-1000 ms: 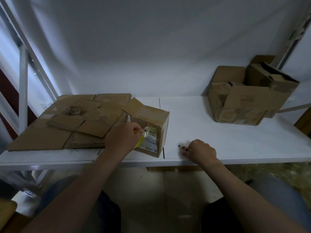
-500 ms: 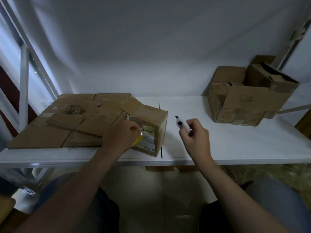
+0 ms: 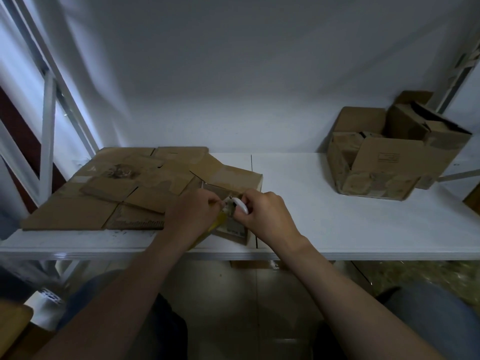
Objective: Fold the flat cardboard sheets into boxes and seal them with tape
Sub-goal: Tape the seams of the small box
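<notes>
A small folded cardboard box (image 3: 235, 179) stands near the front edge of the white table (image 3: 324, 219). My left hand (image 3: 193, 213) holds a yellowish roll of tape (image 3: 219, 221) against the box's front face. My right hand (image 3: 262, 213) grips a small white cutter (image 3: 240, 205) and brings its tip to the tape at the box's front. Both hands hide most of the front face. Flat cardboard sheets (image 3: 114, 188) lie stacked to the left of the box.
Several folded boxes (image 3: 384, 157) sit piled at the table's back right. A white metal frame (image 3: 48, 120) rises on the left. The table's right half between the small box and the pile is bare white surface.
My right hand picked the white cutter up off the table, lifted it, then moved it left to the tape at the box's front. My left hand stayed on the tape.
</notes>
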A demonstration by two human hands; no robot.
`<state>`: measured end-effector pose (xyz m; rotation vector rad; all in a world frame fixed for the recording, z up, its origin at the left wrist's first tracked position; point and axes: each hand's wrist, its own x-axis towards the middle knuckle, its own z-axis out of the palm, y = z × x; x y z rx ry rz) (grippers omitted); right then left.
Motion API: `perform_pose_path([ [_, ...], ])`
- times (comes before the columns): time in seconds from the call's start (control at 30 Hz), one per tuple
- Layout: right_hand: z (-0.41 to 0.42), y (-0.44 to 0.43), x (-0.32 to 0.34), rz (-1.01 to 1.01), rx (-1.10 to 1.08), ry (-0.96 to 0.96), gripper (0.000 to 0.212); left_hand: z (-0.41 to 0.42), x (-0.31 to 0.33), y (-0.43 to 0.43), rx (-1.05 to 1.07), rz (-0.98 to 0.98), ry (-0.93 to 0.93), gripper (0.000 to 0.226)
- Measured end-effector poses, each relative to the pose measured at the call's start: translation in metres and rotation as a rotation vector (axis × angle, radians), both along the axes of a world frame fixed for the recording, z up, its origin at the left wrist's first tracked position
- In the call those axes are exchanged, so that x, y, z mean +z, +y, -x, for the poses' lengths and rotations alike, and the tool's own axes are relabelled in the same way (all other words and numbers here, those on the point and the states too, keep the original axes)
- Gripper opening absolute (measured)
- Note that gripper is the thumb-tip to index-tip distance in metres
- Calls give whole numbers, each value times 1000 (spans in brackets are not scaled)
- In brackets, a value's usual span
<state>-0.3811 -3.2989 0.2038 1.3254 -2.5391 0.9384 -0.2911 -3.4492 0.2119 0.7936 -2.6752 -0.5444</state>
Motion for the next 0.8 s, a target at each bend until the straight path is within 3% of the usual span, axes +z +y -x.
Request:
perform_pose_path([
  [0.27,6,-13,3,-147,-42,127,26,1,-2,-2,-4,-35,-10,26],
  [0.53,18,-4,-8,-296,42,82,21,-2,-12,-8,-11,-27,-82,27],
  [0.73,29,21,-38,-137,64,8,18,-13,-21,-15,5,-92,-74,23],
  [0.8,34,33,-46,-167,52,23,19,-17,-24,-16,10,-131,-67,24],
])
